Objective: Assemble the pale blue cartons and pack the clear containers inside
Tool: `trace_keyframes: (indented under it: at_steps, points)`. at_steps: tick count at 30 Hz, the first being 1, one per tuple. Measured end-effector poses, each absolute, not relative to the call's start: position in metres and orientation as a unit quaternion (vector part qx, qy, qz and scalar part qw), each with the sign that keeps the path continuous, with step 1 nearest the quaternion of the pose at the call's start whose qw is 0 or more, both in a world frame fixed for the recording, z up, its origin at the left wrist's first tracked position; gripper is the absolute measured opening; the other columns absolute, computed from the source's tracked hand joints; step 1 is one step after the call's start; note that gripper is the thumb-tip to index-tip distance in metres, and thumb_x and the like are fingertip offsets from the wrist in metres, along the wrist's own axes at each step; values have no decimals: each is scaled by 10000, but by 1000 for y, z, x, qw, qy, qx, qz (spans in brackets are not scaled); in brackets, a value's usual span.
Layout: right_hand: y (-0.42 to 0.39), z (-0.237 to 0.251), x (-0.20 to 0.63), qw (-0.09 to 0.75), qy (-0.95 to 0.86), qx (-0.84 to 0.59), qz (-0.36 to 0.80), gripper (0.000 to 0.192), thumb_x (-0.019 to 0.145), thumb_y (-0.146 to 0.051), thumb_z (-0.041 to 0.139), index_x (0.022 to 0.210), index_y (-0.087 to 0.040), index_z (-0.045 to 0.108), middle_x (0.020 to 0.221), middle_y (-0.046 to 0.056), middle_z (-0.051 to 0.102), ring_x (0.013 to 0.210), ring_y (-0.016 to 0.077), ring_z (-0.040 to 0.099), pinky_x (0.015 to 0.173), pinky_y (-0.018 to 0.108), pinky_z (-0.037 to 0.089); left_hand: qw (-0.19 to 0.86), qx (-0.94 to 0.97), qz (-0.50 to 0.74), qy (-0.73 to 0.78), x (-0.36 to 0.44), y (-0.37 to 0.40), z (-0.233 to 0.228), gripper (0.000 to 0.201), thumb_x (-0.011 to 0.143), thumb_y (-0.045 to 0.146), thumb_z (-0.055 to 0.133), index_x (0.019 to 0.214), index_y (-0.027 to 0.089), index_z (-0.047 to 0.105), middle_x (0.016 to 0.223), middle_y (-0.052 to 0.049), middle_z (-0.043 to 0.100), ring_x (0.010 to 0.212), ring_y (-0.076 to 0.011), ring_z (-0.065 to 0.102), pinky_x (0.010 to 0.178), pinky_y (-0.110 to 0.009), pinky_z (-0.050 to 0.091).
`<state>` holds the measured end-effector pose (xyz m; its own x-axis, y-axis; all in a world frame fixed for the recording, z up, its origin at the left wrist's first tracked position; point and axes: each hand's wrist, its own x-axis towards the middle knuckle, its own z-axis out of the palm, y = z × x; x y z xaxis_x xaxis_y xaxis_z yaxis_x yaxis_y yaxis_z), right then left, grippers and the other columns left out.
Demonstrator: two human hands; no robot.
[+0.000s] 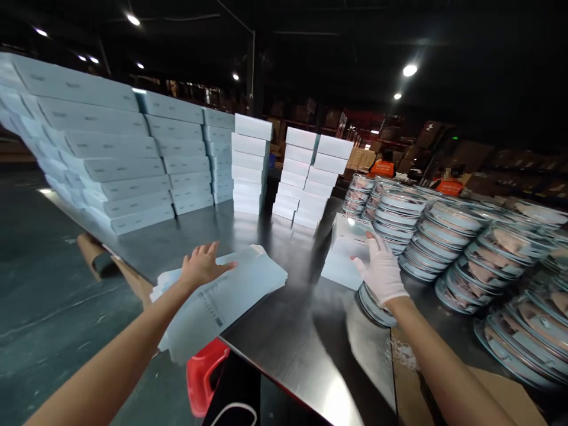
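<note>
My left hand is bare and open, thumb and fingers spread over a pile of flat white cardboard sheets. Small dark print shows on the top sheet near the table's front edge. My right hand wears a white glove with bare fingertips showing. Its fingers are apart beside a white block-like stack with print on top; I cannot tell whether they touch it. Partly under that hand are a few round glass lids with metal rims.
Tall stacks of white boxes line the table's left and back. Stacked glass lids crowd the right side. Below the metal table is a red plastic stool. Two people in orange vests are farther back.
</note>
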<state>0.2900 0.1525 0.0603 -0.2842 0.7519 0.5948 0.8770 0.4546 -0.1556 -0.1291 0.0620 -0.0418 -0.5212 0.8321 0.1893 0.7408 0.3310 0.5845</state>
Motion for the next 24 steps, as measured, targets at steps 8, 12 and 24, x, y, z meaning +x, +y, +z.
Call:
trace_keyframes:
  at_steps: [8,12,24]
  points:
    - [21,73,294,378,-836,-382,-113,281,988,-309,540,1245,-220,608,1145,77,750,1006,230,726,886,362,584,0,529,183,829,-124,52,-11,414,980,471,648,1183,111,667,1209,-142,706,1071,-322,699,882,-482,575]
    - [-21,72,277,405,-775,-362,-322,207,976,-300,563,1110,-148,606,993,142,693,863,291,626,750,420,532,-115,573,229,779,-91,3,23,534,1055,509,377,1255,66,596,1200,-233,711,968,-420,723,629,-399,500]
    - [-61,44,301,262,-670,-361,593,318,784,-502,732,880,-203,787,767,-7,672,717,159,577,705,246,487,-90,719,472,502,17,-75,5,247,982,512,597,1105,335,717,905,0,816,752,-258,784,669,-304,576]
